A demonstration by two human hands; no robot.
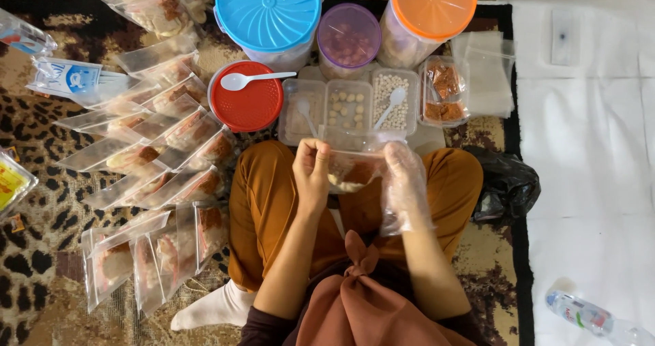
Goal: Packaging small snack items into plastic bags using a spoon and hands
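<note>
Your fingers [310,156] on the left hand [312,175] are curled tight over the near corner of a clear bag [349,172], pinching its top edge. Your right hand [404,179], in a loose plastic glove, grips the bag's other side, so the bag hangs between both hands just above your lap. Inside it you can see a reddish-brown lump and some pale bits at the bottom.

By the look of it, you are at the closing step: the bag seems filled, and both hands are on its mouth. The next move calls for pressing the top strip shut evenly from one corner to the other, keeping the bag upright so nothing tips out. The glove is baggy, so mind that its plastic doesn't catch in the seal.

Just beyond your hands sits a tray [349,107] with compartments of pale balls and white beads, a white spoon [389,107] resting in one. Left of it is a red lid [245,107] with another spoon on top. Filled bags [170,141] lie fanned out on the carpet to your left.
</note>
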